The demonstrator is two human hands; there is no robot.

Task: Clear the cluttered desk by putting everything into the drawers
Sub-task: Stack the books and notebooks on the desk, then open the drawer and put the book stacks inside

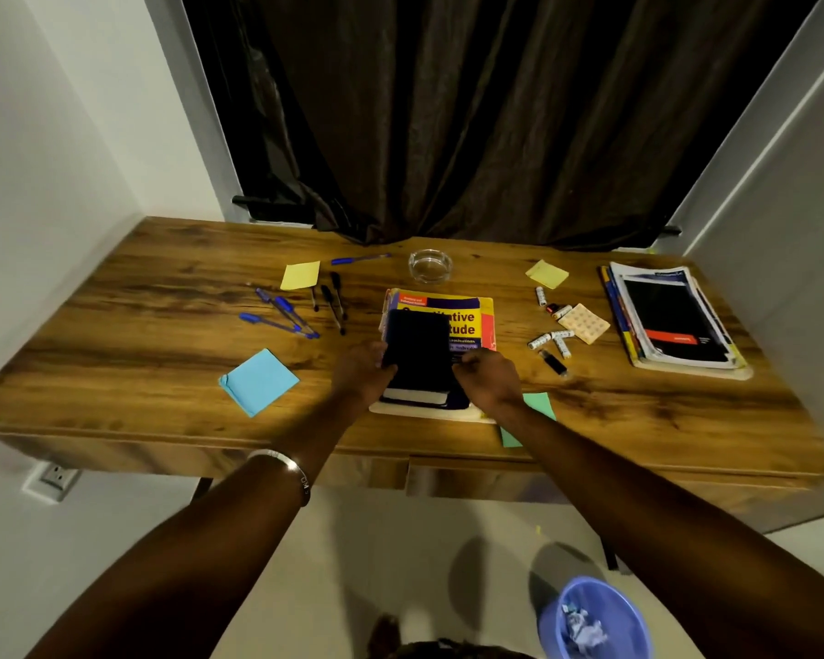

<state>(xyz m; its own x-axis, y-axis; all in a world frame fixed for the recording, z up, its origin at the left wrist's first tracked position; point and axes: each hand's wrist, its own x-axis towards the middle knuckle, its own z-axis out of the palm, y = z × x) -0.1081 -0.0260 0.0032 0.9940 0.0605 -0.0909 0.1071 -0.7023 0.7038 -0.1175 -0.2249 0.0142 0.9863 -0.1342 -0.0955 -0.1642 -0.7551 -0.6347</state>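
Wooden desk [115, 325] fills the middle of the view, dark curtain [448, 111] behind it at 12 o'clock. Desk drawers [472, 482] under the front edge look closed.

Book stack [671, 321] lies flat at 3 o'clock near the right end of the desk. At centre, yellow book [467, 321] sits on the desk with a black notebook [417, 354] on top of it. Left hand [362, 373] grips the notebook's left edge, fingers curled round it. Right hand [488, 378] holds the notebook's right edge, thumb and fingers pinching it.

Blue bin [595, 620] on the floor at 5 o'clock, crumpled paper inside.

Blue sticky pad [258, 382] at 8 o'clock of the notebook. Green sticky note [538, 406] partly under the right wrist, overhanging the front edge. Glass ashtray [430, 265] at 12 o'clock of the yellow book. Two yellow sticky pads: one at 10 o'clock [300, 275], one at 2 o'clock [547, 273].

Blue pens [281, 316] and black pens [334, 302] scattered at 9–10 o'clock. Small batteries [550, 340], a tablet strip [583, 324] and a black USB stick [553, 362] clustered at 3 o'clock, between the yellow book and the book stack.
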